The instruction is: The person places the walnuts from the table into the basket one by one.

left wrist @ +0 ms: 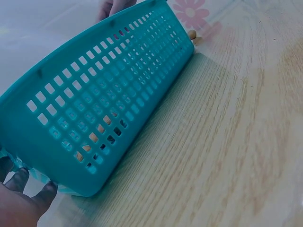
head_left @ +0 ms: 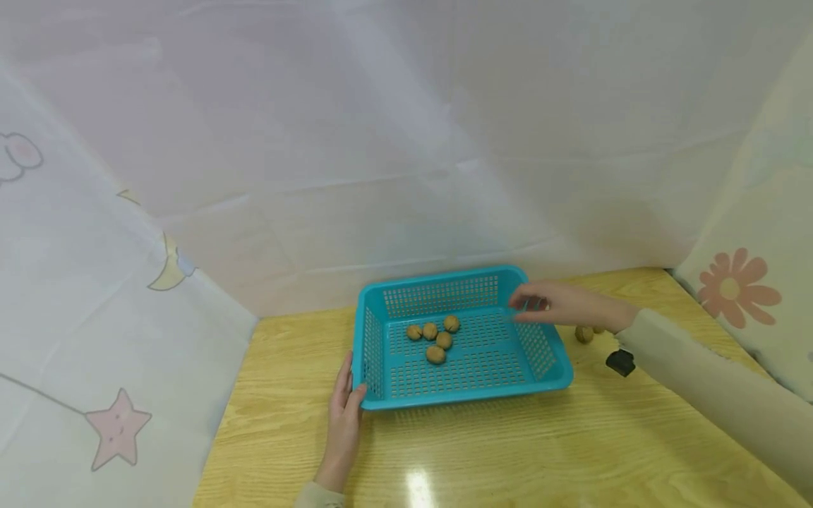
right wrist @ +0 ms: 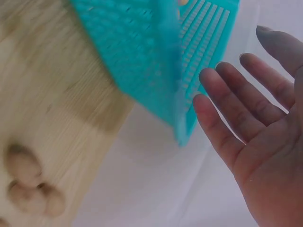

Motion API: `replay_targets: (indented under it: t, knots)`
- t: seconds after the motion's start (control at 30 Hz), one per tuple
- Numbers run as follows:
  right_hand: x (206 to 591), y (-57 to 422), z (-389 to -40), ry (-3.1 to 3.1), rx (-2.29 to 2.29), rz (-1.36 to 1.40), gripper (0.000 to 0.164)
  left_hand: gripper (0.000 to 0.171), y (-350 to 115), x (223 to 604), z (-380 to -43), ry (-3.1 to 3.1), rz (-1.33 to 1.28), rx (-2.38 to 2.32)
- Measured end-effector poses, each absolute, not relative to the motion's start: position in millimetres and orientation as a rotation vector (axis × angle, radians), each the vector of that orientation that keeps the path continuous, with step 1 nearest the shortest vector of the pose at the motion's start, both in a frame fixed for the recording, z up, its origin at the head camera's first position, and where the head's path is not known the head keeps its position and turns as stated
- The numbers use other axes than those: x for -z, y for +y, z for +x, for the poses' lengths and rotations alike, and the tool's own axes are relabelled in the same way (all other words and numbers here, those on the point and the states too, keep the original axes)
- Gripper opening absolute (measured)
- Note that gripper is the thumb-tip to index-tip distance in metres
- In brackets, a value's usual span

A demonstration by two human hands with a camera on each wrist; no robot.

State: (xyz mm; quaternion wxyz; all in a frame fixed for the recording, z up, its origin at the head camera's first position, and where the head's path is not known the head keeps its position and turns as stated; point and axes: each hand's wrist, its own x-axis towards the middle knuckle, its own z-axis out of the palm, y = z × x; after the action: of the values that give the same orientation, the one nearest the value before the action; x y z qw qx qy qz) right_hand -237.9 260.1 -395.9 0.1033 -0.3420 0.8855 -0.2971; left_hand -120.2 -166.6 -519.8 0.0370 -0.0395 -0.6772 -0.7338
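A blue plastic basket with perforated walls stands on the table, with several walnuts grouped on its floor left of centre. My left hand holds its front left corner, thumb at the rim and fingers along the outer left side. In the left wrist view, fingertips of the left hand touch the basket's end. Over the basket's right side hovers my right hand, fingers loosely bent. Its palm is bare in the right wrist view, where the right hand is apart from the rim.
More walnuts lie on the wooden table to the right of the basket, partly hidden by my right arm; the right wrist view shows several loose walnuts. A small black object appears beside my right sleeve. Pale printed sheeting rises behind the table.
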Motion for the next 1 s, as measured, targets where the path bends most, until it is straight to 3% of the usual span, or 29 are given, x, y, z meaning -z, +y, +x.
replay_targets:
  t: [0.47,1.0]
  knots:
    - [404.0,341.5,-214.2,2.799,0.89,-0.825,0.022,0.063,-167.8,520.0,-122.4,-2.055,-0.123,2.275]
    - [441.5,414.8,-201.4,2.954,0.69,-0.589,0.028,0.064,-167.6,521.1,-121.2,-2.042,-0.128,2.281]
